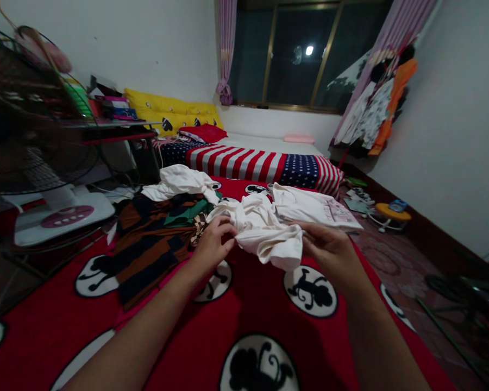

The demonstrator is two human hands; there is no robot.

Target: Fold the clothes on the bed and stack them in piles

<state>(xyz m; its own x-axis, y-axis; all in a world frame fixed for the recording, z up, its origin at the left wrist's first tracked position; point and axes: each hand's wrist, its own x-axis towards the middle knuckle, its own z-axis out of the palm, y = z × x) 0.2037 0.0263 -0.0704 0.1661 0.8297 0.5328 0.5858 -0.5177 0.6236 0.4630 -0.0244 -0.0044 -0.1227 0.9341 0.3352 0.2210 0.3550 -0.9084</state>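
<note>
Partly behind white cloth (269, 239), right hand (330, 247)

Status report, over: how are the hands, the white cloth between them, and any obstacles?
Left hand and right hand holding white cloth. Cloth bunched. Striped clothing close at left; no obstruction visible.

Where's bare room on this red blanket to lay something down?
Nearest you, the red blanket lies bare between your left forearm and right forearm. Another patch lies left of the left forearm, nearer than the striped garment. Farther off it's crowded: white cloth left, the held garment centre, folded garment right.
</note>
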